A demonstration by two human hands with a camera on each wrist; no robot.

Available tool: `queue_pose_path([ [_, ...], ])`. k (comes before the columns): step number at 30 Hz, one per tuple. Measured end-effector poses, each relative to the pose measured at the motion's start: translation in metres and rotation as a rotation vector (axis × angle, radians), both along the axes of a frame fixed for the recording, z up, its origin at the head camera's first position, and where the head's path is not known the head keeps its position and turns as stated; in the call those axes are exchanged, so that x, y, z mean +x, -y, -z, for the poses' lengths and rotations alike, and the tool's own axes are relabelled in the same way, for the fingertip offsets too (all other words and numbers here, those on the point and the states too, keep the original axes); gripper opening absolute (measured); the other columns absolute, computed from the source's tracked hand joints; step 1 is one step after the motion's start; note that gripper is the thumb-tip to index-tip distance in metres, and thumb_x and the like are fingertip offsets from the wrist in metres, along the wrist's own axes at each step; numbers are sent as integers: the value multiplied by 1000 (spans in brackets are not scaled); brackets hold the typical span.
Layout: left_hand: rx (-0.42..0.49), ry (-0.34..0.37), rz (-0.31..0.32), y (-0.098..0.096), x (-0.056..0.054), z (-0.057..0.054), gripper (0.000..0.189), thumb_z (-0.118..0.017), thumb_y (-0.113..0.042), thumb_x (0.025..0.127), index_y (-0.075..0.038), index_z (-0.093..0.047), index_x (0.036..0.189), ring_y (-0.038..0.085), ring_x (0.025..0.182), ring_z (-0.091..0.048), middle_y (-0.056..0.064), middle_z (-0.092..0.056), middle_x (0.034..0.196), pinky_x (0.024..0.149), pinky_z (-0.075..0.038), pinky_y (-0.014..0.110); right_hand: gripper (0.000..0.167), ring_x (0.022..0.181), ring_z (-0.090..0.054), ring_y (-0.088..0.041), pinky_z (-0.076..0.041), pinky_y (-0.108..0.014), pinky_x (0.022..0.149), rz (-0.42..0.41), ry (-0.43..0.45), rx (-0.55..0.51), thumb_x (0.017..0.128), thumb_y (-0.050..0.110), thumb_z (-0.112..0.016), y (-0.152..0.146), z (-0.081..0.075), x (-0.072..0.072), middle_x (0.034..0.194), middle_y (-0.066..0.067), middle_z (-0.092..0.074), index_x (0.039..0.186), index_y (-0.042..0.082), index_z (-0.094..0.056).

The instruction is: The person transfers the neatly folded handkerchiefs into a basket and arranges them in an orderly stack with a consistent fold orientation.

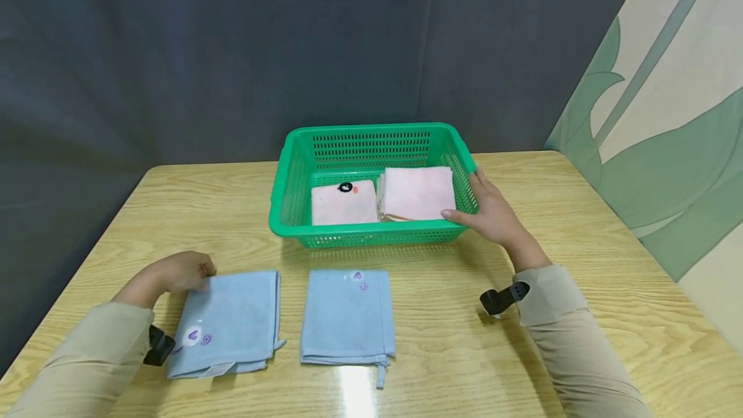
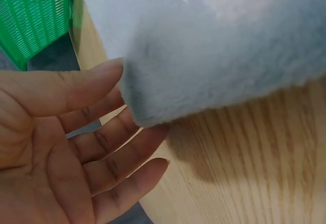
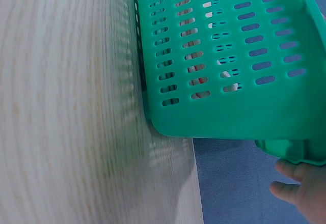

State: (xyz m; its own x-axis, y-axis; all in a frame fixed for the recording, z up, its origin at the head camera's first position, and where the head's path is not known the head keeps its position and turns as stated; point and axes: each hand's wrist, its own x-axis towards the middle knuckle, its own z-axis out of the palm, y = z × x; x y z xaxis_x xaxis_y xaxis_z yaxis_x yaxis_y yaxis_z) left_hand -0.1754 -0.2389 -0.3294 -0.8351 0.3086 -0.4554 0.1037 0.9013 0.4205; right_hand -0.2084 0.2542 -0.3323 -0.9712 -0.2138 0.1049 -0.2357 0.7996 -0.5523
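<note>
My left hand (image 1: 181, 271) pinches the far left corner of a folded light blue towel (image 1: 235, 311). In the left wrist view, the thumb lies over the corner of its fluffy cloth and the fingers are beneath. White and purple prints and a white label show on this towel. My right hand (image 1: 493, 211) holds the front right corner of a green plastic basket (image 1: 374, 229), thumb over the rim, fingers along the outer side. Inside the basket are a folded pink towel (image 1: 342, 206) with a black print and, to its right, a pink stack (image 1: 420, 192).
A second folded light blue towel (image 1: 348, 318) lies on the wooden table (image 1: 453, 353) in front of the basket, its hanging loop toward me. Behind the table hangs a dark curtain (image 1: 261, 50). A wall painted with leaves (image 1: 685, 166) rises at the right.
</note>
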Motion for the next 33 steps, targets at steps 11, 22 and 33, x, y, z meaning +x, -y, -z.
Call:
queue_pose_path([
  [11, 11, -15, -40, -1, 1, 5, 10, -59, 6, 73, 3, -55, 82, 23, 69, -45, 14, -51, 81, 58, -40, 33, 97, 126, -4, -39, -13, -57, 94, 5, 5, 0, 76, 50, -57, -1, 0, 1, 141, -19, 3, 136, -6, -4],
  [22, 84, -21, -65, 9, 2, 14, 7, -59, 1, 76, -1, -53, 77, 19, 65, -42, 6, -48, 75, 55, -36, 31, 97, 126, -4, -39, -13, -57, 94, 1, 0, -8, 76, 49, -58, 0, -1, 1, 141, -19, 3, 136, -6, -5],
  [33, 215, -42, -89, 16, 4, 8, 6, -57, -1, 79, 1, -53, 83, 19, 66, -44, 8, -52, 79, 55, -39, 32, 97, 126, -4, -38, -13, -57, 94, 6, -3, -4, 76, 50, -58, 0, 0, 1, 141, -20, 2, 136, -6, -5],
])
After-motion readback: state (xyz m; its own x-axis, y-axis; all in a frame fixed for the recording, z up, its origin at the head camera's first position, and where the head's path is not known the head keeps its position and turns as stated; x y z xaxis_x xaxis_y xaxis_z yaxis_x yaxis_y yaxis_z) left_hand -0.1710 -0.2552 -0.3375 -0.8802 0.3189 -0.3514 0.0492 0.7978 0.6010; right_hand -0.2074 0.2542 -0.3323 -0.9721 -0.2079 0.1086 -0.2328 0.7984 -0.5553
